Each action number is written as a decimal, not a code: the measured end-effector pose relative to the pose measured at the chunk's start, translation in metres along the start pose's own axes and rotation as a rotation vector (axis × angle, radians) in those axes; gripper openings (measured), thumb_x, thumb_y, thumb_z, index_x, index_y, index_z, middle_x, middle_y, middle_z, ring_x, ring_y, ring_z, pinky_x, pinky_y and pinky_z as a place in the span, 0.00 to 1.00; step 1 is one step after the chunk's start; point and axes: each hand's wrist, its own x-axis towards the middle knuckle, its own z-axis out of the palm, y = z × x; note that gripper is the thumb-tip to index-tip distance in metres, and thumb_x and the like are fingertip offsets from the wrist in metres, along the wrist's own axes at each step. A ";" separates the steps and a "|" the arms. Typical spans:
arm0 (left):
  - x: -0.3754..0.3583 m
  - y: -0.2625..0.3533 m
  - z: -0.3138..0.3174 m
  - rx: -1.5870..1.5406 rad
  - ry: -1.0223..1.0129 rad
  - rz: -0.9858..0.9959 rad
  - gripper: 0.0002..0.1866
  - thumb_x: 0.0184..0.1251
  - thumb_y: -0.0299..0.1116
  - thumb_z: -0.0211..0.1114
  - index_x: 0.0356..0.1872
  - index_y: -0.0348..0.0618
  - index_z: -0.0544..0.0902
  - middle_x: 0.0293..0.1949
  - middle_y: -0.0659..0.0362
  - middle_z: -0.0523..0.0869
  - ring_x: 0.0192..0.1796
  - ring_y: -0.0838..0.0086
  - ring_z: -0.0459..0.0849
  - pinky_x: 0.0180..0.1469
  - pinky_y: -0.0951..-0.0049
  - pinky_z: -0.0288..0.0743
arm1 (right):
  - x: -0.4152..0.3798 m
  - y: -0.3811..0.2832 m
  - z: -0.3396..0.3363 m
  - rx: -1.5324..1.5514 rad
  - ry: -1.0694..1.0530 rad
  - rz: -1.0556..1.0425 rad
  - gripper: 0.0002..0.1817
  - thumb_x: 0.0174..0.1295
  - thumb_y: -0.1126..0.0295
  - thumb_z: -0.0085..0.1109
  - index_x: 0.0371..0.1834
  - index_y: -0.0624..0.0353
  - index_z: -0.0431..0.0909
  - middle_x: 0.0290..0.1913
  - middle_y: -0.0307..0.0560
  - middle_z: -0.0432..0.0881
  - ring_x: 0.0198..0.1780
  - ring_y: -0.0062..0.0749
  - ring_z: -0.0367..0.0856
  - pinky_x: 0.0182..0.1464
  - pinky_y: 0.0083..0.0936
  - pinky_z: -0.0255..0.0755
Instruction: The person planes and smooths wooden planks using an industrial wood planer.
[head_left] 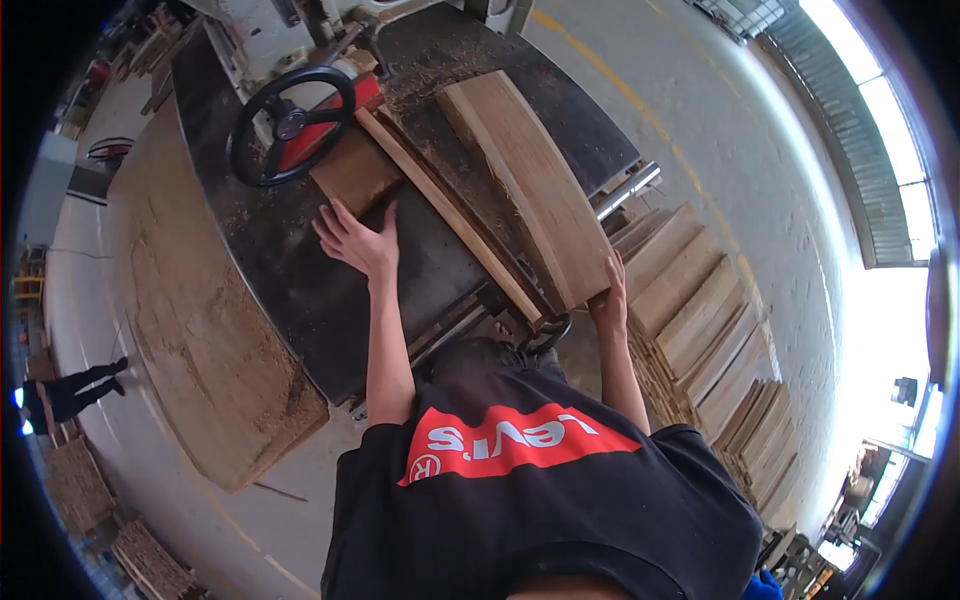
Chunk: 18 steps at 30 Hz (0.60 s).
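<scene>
My left hand (357, 243) is over the dark machine table (340, 310), fingers spread and thumb apart, holding nothing. Just beyond its fingertips sits a brown wooden block (355, 172) beside a long wooden fence strip (450, 215). At the near right corner of a wide wooden board (530, 185) is my right hand (611, 297), its fingers along the edge and its thumb hidden. The board lies lengthwise across the table to the right of the strip, its left edge rough, its near end reaching past the table edge.
A black handwheel (290, 125) with a red part behind it stands at the table's far left. Sawdust and chips lie about the strip. Stacked planks (700, 310) are on the right, a large wooden sheet (190, 300) on the left. Another person (75, 395) stands far left.
</scene>
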 end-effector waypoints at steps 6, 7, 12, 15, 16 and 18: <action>-0.055 0.045 -0.062 -0.473 -0.013 0.211 0.28 0.69 0.43 0.78 0.65 0.43 0.83 0.71 0.45 0.80 0.77 0.39 0.70 0.75 0.39 0.67 | 0.006 -0.005 0.002 -0.066 0.032 0.165 0.27 0.72 0.64 0.73 0.69 0.65 0.80 0.59 0.48 0.89 0.59 0.40 0.88 0.64 0.39 0.82; -0.061 0.054 -0.074 -0.549 -0.068 0.199 0.24 0.69 0.41 0.78 0.60 0.42 0.86 0.68 0.47 0.83 0.75 0.42 0.73 0.74 0.42 0.68 | -0.006 -0.014 0.016 -0.107 0.006 0.103 0.27 0.72 0.65 0.73 0.68 0.67 0.80 0.58 0.48 0.89 0.57 0.39 0.89 0.62 0.37 0.83; -0.051 0.094 -0.119 -0.660 -0.136 0.137 0.19 0.69 0.42 0.79 0.54 0.41 0.90 0.64 0.54 0.87 0.71 0.50 0.79 0.73 0.49 0.71 | -0.059 -0.056 0.085 -0.433 -0.055 -0.373 0.21 0.71 0.68 0.73 0.63 0.64 0.85 0.59 0.49 0.90 0.55 0.36 0.90 0.59 0.33 0.83; -0.042 0.136 -0.131 -1.296 -0.552 -0.466 0.27 0.77 0.52 0.72 0.60 0.37 0.88 0.65 0.53 0.87 0.69 0.56 0.81 0.70 0.53 0.74 | -0.115 -0.091 0.128 -0.808 -0.277 -0.753 0.19 0.68 0.73 0.71 0.62 0.58 0.87 0.59 0.49 0.90 0.57 0.38 0.90 0.60 0.34 0.83; -0.038 0.140 -0.125 -1.626 -0.810 -0.610 0.30 0.78 0.54 0.69 0.63 0.36 0.85 0.65 0.52 0.87 0.68 0.56 0.83 0.70 0.54 0.75 | -0.137 -0.103 0.142 -0.957 -0.386 -0.903 0.19 0.67 0.74 0.70 0.61 0.56 0.87 0.59 0.49 0.90 0.58 0.40 0.90 0.61 0.35 0.83; -0.031 0.151 -0.112 -2.266 -1.338 -0.954 0.35 0.82 0.59 0.62 0.69 0.33 0.80 0.65 0.51 0.87 0.66 0.57 0.85 0.70 0.56 0.76 | -0.152 -0.126 0.149 -1.393 -0.789 -1.262 0.23 0.60 0.74 0.71 0.61 0.52 0.88 0.61 0.46 0.89 0.62 0.43 0.89 0.64 0.40 0.83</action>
